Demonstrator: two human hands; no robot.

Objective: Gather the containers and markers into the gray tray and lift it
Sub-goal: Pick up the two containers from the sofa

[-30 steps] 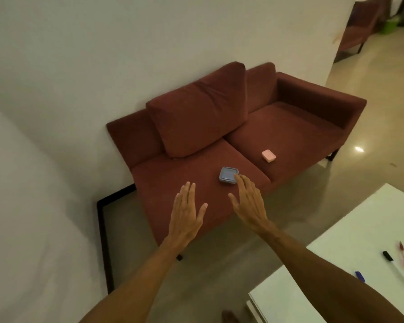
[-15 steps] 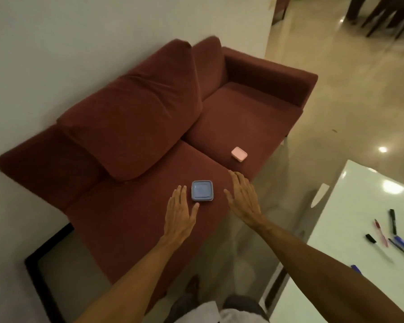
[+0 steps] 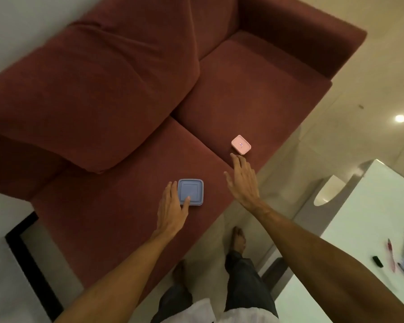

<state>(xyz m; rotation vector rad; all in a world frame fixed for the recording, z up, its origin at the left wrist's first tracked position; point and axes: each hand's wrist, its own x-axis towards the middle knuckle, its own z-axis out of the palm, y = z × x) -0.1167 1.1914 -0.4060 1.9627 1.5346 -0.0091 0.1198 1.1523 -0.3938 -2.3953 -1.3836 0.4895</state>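
Note:
A square blue-grey container (image 3: pixel 192 190) lies flat on the left seat cushion of a dark red sofa (image 3: pixel 254 94). My left hand (image 3: pixel 172 208) is open at its near-left corner, thumb resting on the lid and fingers along its left side. A small pink container (image 3: pixel 241 145) lies on the right cushion near the front edge. My right hand (image 3: pixel 243 180) is open with fingers stretched toward it, fingertips just short of it. Several markers (image 3: pixel 400 255) lie on the white table (image 3: pixel 369 220) at the right. No gray tray is in view.
A large loose back cushion (image 3: pixel 96 89) leans on the sofa's left half. My legs and feet (image 3: pixel 237 241) stand on the tiled floor between sofa and table. A black frame (image 3: pixel 26 259) lies on the floor at the left by the wall.
I have leaned in over the sofa. My left hand has reached the blue-grey container and touches it. My right hand has swung right, toward the pink container.

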